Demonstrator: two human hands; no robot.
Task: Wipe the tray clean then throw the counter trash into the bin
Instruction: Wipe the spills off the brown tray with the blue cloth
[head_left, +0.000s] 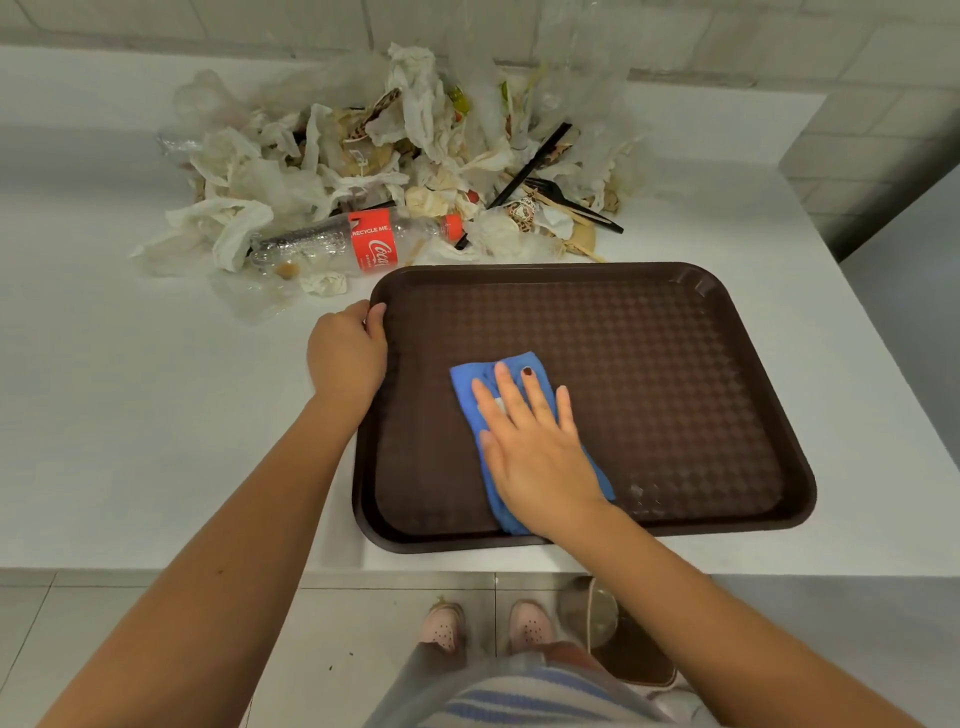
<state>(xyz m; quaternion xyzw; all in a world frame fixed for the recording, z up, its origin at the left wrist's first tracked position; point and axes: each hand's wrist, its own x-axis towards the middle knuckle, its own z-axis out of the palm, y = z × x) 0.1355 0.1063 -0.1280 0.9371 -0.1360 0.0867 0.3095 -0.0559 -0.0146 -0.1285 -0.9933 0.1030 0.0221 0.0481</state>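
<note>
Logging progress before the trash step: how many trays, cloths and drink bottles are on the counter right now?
Dark brown rectangular plastic tray: 1
Blue folded cloth: 1
Clear plastic bottle with red label: 1
Total: 3
Heap of crumpled paper trash: too tangled to count.

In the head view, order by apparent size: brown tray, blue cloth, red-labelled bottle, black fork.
1. Brown plastic tray.
2. Blue cloth, clear red-labelled plastic bottle: alike, unranked; right hand hides part of cloth.
3. Black plastic fork.
</note>
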